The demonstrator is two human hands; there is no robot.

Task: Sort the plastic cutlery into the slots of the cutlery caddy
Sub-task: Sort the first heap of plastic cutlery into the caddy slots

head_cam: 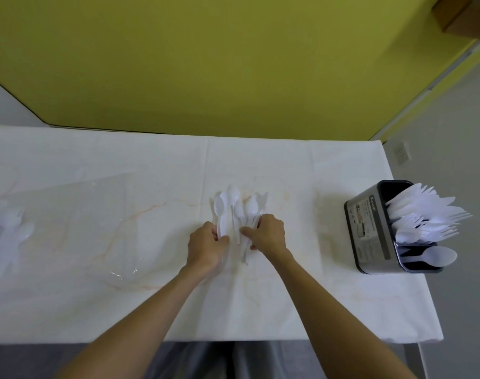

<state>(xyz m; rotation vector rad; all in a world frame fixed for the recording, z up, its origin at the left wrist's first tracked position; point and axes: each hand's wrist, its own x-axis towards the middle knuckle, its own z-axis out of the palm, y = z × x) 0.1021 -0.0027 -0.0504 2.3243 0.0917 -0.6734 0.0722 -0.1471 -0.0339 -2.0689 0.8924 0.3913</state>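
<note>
Several white plastic spoons (234, 205) lie bunched at the middle of the table, bowls pointing away from me. My left hand (206, 247) is closed around the handles on the left of the bunch. My right hand (267, 233) grips the handles on the right, thumb and fingers pinched together. At the table's right edge stands the grey cutlery caddy (366, 228). Its far slots hold white knives and forks (425, 214), and a spoon (436, 255) leans out of the near slot.
The table (124, 296) has a pale marble-look cover. A clear plastic bag (102, 228) lies flat on the left, and more white cutlery (11, 228) rests at the far left edge. A yellow-green wall stands behind the table.
</note>
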